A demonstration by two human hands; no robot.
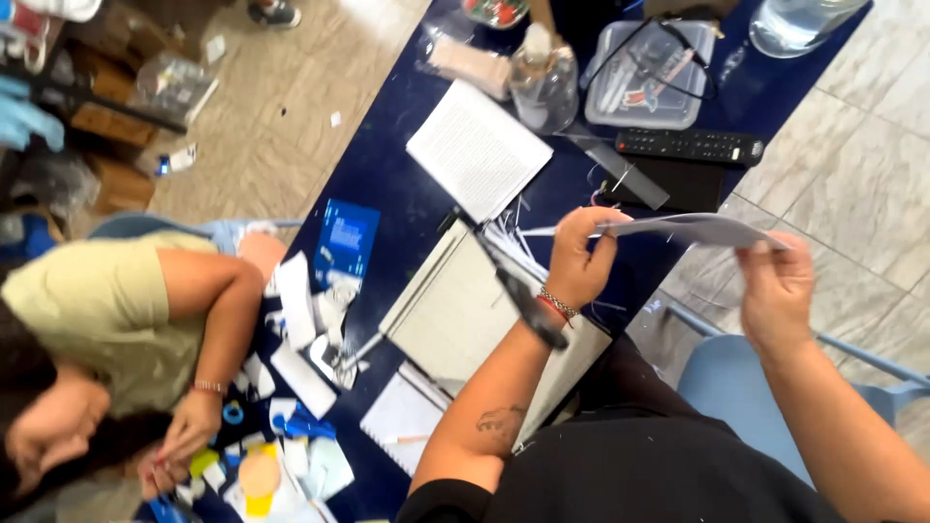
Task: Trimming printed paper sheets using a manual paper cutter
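My left hand and my right hand each pinch an end of a white sheet of paper, held nearly edge-on above the edge of the dark blue table. My left wrist has a beaded bracelet. Below my left forearm lies a grey paper trimmer with its black blade arm raised at an angle. Thin paper strips lie beside it.
Another person in a light green shirt sits at the left, hands on small coloured paper pieces. On the table are a white booklet, a remote control, a clear bottle and a plastic box. A blue chair is under me.
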